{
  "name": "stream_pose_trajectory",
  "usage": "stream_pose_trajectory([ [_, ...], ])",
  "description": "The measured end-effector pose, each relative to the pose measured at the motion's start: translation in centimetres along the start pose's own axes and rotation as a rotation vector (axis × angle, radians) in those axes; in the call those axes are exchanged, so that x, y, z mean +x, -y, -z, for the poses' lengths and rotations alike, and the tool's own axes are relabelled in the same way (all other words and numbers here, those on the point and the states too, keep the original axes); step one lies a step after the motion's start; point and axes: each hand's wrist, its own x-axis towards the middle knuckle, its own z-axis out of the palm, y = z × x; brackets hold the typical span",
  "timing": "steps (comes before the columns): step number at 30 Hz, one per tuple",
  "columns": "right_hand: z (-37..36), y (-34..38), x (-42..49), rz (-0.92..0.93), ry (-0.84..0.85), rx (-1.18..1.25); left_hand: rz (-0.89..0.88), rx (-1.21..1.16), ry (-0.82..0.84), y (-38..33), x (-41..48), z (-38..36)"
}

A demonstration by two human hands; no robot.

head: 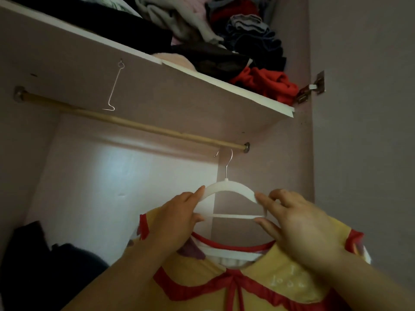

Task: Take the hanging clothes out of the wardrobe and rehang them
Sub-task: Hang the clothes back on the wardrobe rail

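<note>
1. Hanger (226, 187), carrying a yellow dress (202, 281), sits just below the rod (125, 122), near its right end; whether the hook touches the rod cannot be told.
2. Left hand (177, 218) pinches the hanger's left arm.
3. Right hand (301, 223) pinches its right arm.
4. Clothes (247, 41) heaped above the rod.

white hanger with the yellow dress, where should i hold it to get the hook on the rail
Grip the white hanger by its curved arms, one each side of the hook, from below as the left hand and right hand do. The arms are bare above the yellow dress, and the hook stands upright under the rail.
</note>
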Motion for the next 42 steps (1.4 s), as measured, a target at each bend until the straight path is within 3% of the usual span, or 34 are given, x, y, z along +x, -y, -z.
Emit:
stream_pose_trajectory([
  [9, -8.2, -2.2, 7.8, -0.044, 0.160, -0.207, -0.023, -0.174, -0.055, 6.3, 9.9, -8.5],
  [25, -20.2, -9.3, 15.8, -0.225, 0.239, -0.325, -0.032, -0.331, 0.029, 5.7, 20.1, -19.6],
  [42, -24.3, -8.6, 13.2, -0.261, 0.324, -0.311, -0.039, -0.297, 0.171, 7.3, 18.2, -24.4],
])
